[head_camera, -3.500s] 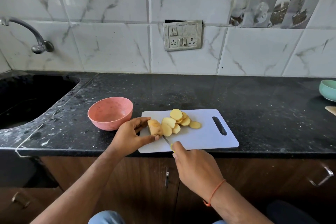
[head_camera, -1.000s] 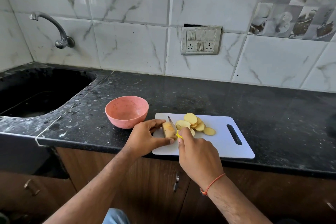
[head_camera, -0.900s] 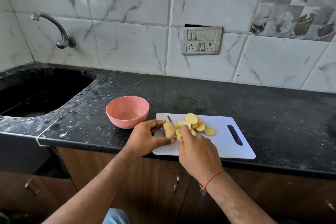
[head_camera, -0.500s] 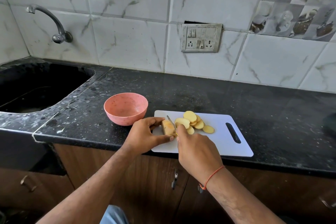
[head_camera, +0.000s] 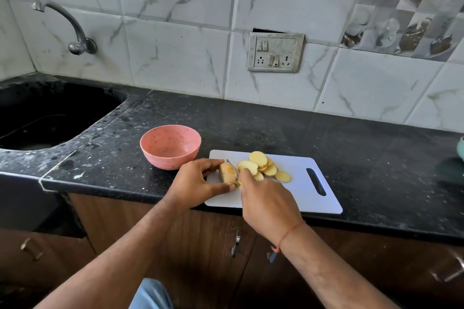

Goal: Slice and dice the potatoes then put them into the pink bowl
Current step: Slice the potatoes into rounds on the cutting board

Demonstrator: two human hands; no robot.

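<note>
Slicing on, another round just freed onto the potato slices (head_camera: 262,167) right of the knife (head_camera: 229,162) gripped by right hand (head_camera: 270,204), left hand (head_camera: 198,182) pinching the shorter potato stub (head_camera: 228,172) on the cutting board (head_camera: 301,198); dicing pending, pink bowl (head_camera: 170,145) unfilled on the bench (head_camera: 276,130).

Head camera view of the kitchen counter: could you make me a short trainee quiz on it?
1. True or false: the pink speckled bowl holds potato slices.
2. Which hand grips the unpeeled potato end piece?
A. left hand
B. right hand
3. Fill in: the round yellow potato slices lie on the ___ plastic cutting board.

Key: 1 false, it looks empty. 2 A; the right hand holds the knife. 3 white.
</note>
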